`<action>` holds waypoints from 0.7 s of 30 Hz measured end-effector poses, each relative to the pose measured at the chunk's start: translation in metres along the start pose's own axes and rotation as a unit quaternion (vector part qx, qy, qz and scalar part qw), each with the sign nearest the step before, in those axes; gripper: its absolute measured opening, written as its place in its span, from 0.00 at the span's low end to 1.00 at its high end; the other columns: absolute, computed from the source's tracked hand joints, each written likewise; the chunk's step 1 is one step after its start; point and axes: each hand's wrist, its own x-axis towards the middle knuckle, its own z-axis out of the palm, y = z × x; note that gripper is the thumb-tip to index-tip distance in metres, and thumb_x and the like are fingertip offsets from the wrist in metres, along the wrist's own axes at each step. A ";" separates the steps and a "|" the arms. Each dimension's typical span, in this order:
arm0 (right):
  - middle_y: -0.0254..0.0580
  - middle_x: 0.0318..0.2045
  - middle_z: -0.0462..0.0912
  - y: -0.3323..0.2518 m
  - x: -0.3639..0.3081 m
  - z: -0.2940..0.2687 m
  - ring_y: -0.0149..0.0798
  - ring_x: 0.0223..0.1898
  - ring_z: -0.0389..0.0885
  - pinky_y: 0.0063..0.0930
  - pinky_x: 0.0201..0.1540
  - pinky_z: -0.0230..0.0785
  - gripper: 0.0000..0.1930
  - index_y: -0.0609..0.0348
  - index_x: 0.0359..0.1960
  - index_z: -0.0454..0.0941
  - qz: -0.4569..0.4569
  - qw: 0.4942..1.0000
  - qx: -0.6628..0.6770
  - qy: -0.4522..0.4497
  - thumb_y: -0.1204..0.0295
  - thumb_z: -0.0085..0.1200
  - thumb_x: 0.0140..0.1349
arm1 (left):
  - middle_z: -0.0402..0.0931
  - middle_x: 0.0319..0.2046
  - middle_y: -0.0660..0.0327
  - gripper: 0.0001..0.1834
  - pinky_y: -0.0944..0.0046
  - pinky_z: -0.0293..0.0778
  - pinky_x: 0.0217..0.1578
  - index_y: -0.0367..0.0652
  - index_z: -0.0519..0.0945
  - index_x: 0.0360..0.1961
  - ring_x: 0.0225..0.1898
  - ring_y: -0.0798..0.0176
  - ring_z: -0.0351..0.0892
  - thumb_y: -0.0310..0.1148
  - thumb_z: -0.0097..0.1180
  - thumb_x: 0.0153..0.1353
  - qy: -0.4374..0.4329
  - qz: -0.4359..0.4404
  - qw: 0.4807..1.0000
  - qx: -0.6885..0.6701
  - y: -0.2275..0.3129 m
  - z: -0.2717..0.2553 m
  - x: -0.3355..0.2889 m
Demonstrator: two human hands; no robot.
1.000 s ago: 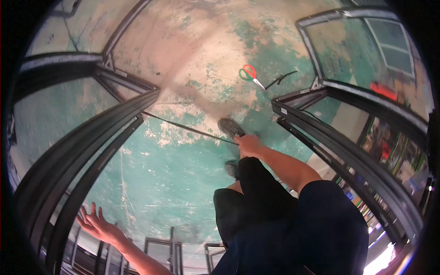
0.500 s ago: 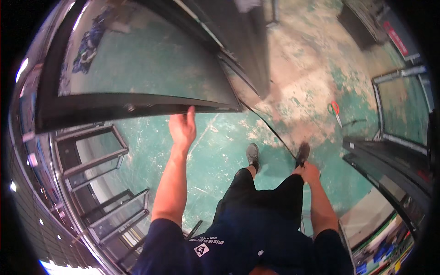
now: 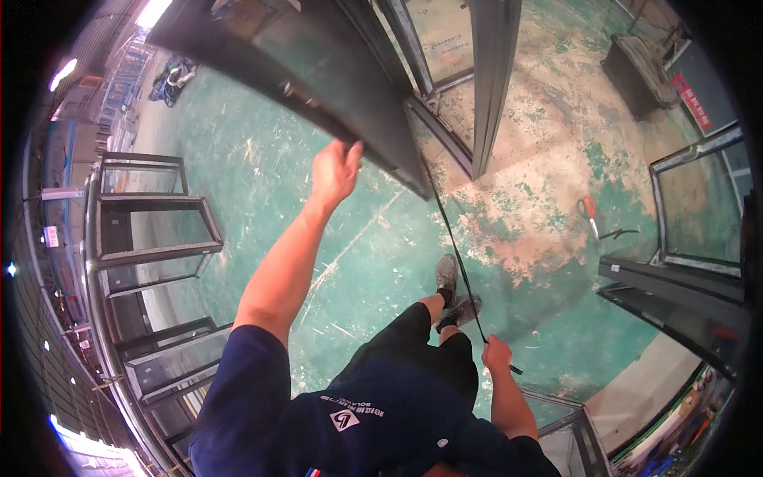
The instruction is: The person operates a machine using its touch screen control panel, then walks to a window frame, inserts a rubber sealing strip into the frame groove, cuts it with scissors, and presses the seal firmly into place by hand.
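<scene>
My left hand [image 3: 334, 173] has its fingers hooked over the edge of a large dark window sash [image 3: 254, 70], which stands tilted with a glass pane in it. A long thin black rubber strip [image 3: 458, 254] runs from the sash's near lower corner down past my shoes. Closed round that strip near its free end is my right hand [image 3: 497, 354], low beside my leg; a short tail sticks out past the fist. A second dark frame [image 3: 493, 87] stands upright just right of the sash.
Scissors with red and green handles [image 3: 588, 208] lie on the worn green floor, a short black offcut [image 3: 618, 234] beside them. Several glazed frames [image 3: 155, 253] line the left side. More dark frames [image 3: 671, 278] stand at the right, with a dark box [image 3: 636, 75] farther back.
The sash has swung round, its near edge now slanting steeply, and my left hand has gone up with it. My right hand has moved down and left, drawing the strip along. My feet have shifted.
</scene>
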 end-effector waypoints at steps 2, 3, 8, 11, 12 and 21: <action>0.54 0.39 0.86 0.039 0.020 0.047 0.61 0.45 0.85 0.57 0.46 0.76 0.09 0.52 0.44 0.78 0.044 0.998 0.008 0.043 0.64 0.52 0.67 | 0.81 0.27 0.41 0.22 0.44 0.77 0.38 0.35 0.81 0.32 0.35 0.35 0.83 0.47 0.57 0.67 0.003 0.075 0.995 0.064 0.032 0.034 0.022; 0.53 0.41 0.86 0.039 0.030 0.051 0.61 0.46 0.85 0.57 0.46 0.76 0.10 0.52 0.45 0.78 0.061 0.997 0.034 0.046 0.64 0.50 0.68 | 0.81 0.27 0.41 0.23 0.43 0.76 0.38 0.35 0.81 0.31 0.36 0.34 0.82 0.49 0.58 0.67 0.005 0.088 0.988 0.128 0.034 0.034 0.026; 0.55 0.39 0.86 0.082 0.095 0.056 0.59 0.45 0.86 0.54 0.45 0.78 0.11 0.56 0.48 0.77 0.166 0.972 0.065 0.152 0.68 0.47 0.68 | 0.84 0.26 0.49 0.23 0.54 0.79 0.39 0.36 0.84 0.31 0.31 0.49 0.88 0.48 0.56 0.69 -0.027 0.075 0.995 0.065 0.035 0.022 0.031; 0.55 0.39 0.86 0.066 0.127 0.076 0.59 0.43 0.86 0.54 0.42 0.79 0.12 0.59 0.47 0.78 0.117 0.975 0.048 0.180 0.70 0.48 0.67 | 0.84 0.23 0.54 0.19 0.62 0.77 0.33 0.31 0.83 0.36 0.27 0.62 0.86 0.41 0.57 0.71 -0.023 0.123 0.992 -0.004 0.036 0.025 0.031; 0.55 0.41 0.87 0.056 0.136 0.088 0.59 0.43 0.87 0.53 0.42 0.79 0.12 0.60 0.46 0.81 0.093 0.983 0.044 0.150 0.70 0.49 0.65 | 0.84 0.23 0.56 0.18 0.64 0.76 0.31 0.30 0.83 0.41 0.28 0.65 0.84 0.39 0.58 0.71 -0.026 0.141 0.989 -0.040 0.032 0.030 0.035; 0.49 0.45 0.88 -0.148 0.106 0.109 0.55 0.50 0.86 0.49 0.51 0.79 0.17 0.45 0.47 0.87 -0.212 0.952 -0.060 -0.212 0.66 0.54 0.58 | 0.83 0.25 0.58 0.18 0.67 0.78 0.30 0.31 0.83 0.36 0.26 0.69 0.82 0.39 0.67 0.66 -0.029 0.184 0.968 -0.170 0.025 0.052 0.054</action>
